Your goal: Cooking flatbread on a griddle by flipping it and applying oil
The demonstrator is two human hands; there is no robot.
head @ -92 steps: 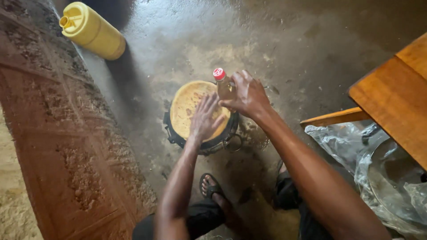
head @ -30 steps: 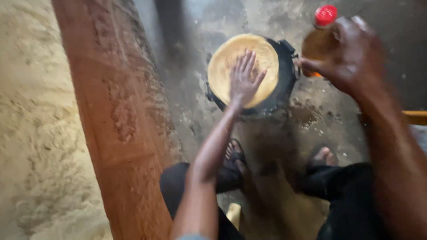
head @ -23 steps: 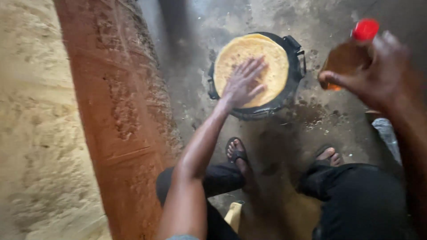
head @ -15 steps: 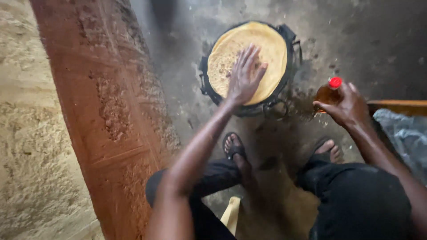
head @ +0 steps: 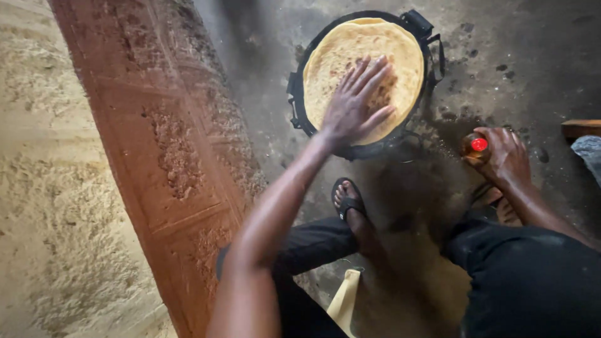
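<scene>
At the bottom of the view, dark trousers [head: 526,281] and a sandalled foot [head: 350,206] are seen on the stained concrete floor [head: 538,50], with a pale stool edge [head: 344,300] showing at six o'clock. From there the left hand [head: 357,103] is stretched to twelve o'clock and laid flat, fingers spread wide, on the round flatbread [head: 363,59] — nothing is gripped, only pressed. The flatbread lies in a black pan [head: 299,106] set on a low stove, whose handle [head: 421,22] juts at one o'clock.

At three o'clock the right hand [head: 507,156] is closed around a small amber bottle with a red cap [head: 477,145], held low near the floor, just beside the pan's near rim.

The step in hand is judged to be the pressing or turning of the bread while the bottle is kept ready. Next, a light touch on the hot bread would be called for, and the bottle would have to be kept upright.

Room is tight at nine o'clock, where a carved reddish door [head: 169,163] stands close to the pan; a wooden edge [head: 579,128] closes in at three o'clock. Open floor is left beyond the pan — toward one and two o'clock.
</scene>
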